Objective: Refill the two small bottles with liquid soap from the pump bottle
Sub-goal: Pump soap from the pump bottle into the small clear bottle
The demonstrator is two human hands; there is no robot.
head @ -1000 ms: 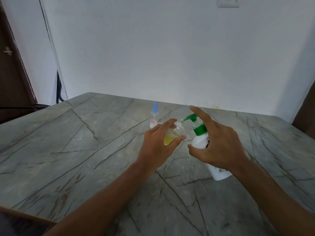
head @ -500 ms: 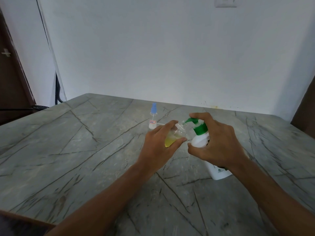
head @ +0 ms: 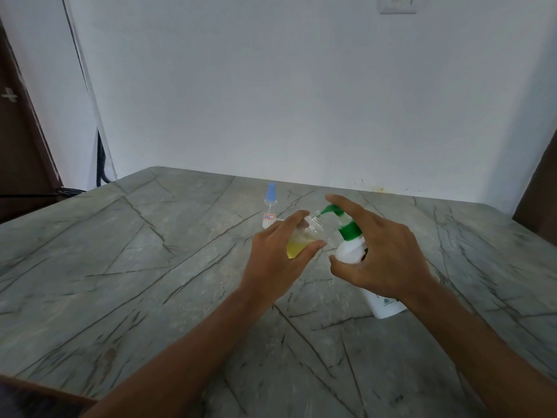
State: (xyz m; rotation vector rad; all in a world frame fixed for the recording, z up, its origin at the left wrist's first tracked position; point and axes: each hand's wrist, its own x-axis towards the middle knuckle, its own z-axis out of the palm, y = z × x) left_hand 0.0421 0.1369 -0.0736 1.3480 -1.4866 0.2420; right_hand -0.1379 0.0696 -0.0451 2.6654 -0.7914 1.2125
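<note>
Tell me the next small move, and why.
Probably press down the head of the pump bottle with the forefinger of the right hand. The left hand holds the small bottle tilted, its open mouth at the green nozzle; it looks partly filled with yellow soap, and the forefinger lies over the head.

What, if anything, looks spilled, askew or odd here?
Nothing stands out. The pump bottle leans toward the small bottle, but the right hand grips it and the left hand holds the small bottle's mouth at the nozzle. The blue-capped bottle stands upright; no soap shows on the table.
</note>
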